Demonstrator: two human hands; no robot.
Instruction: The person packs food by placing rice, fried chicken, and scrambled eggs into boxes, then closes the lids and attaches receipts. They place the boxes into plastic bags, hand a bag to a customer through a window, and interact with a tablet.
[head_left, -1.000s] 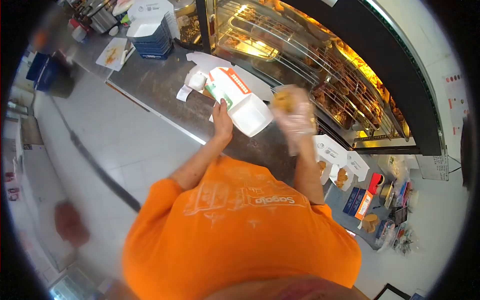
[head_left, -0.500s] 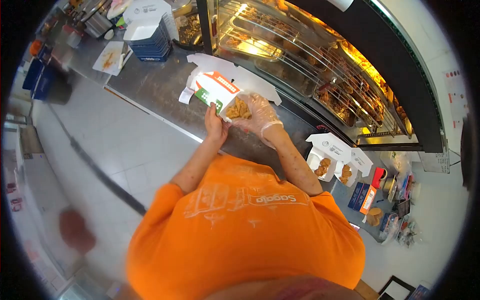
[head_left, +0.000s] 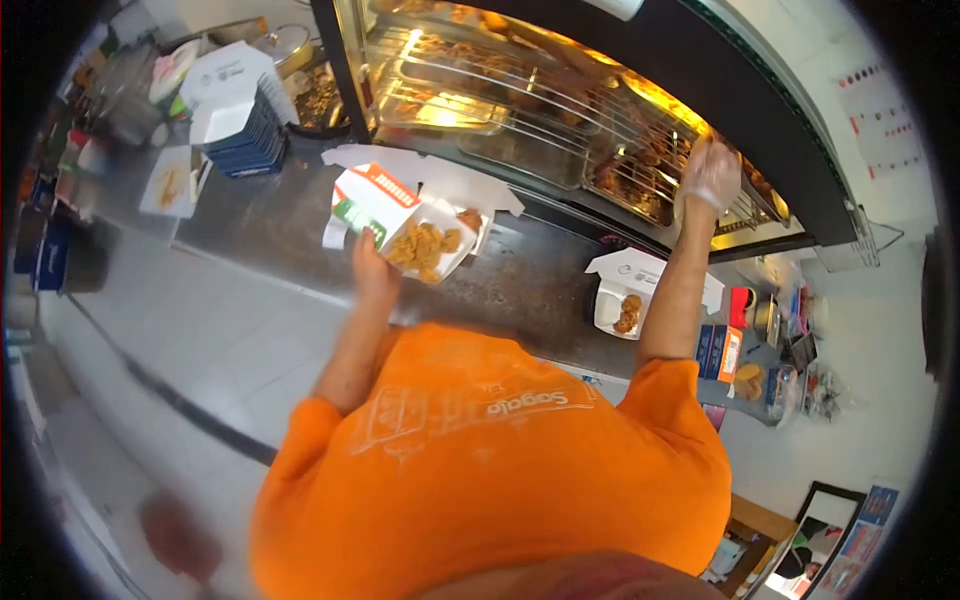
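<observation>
Right hand (head_left: pixel 712 175) off box (head_left: pixel 372 195), lid up-left

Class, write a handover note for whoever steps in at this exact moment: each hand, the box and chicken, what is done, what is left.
Left hand: grips the open takeaway box by its near edge, at the counter.
Right hand, gloved: raised to the heated cabinet; blurred, so grip unclear.
Done: fried pieces lie in the box tray; lid open.
Left: likely more pieces from the cabinet, then closing the lid.
A second open box with pieces sits on the counter to the right.
</observation>
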